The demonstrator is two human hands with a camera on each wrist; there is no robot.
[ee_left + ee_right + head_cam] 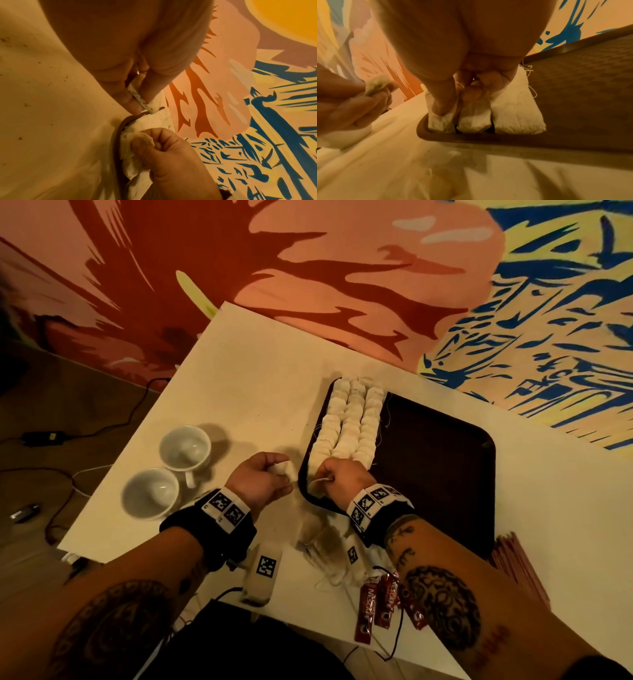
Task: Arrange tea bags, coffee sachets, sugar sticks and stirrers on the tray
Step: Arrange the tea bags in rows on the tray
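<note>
- On the white tabletop (260, 378), a dark brown tray (442, 460) lies flat; three rows of white tea bags (352, 422) run along its left side, touching one another.
- Right hand (342, 477): placed at the near end of the rows, at the tray's near left corner. Fingers (443, 102) curled, pinching a tea bag (441, 119) down at the end of the leftmost row.
- Left hand (260, 477): on the tabletop just left of the tray rim, apart from the right hand. Fingers (126, 94) closed around a spare tea bag (139, 98).
- Loose tea bags (325, 546) sit in a heap on the tabletop, between the two wrists.
- Red coffee sachets (376, 604) lie near the front edge of the tabletop, beside the right forearm.
- Red sticks (517, 563) lie stacked right of the forearm; kind cannot be told.
- Two white cups (171, 470) stand touching, left of the left hand.
</note>
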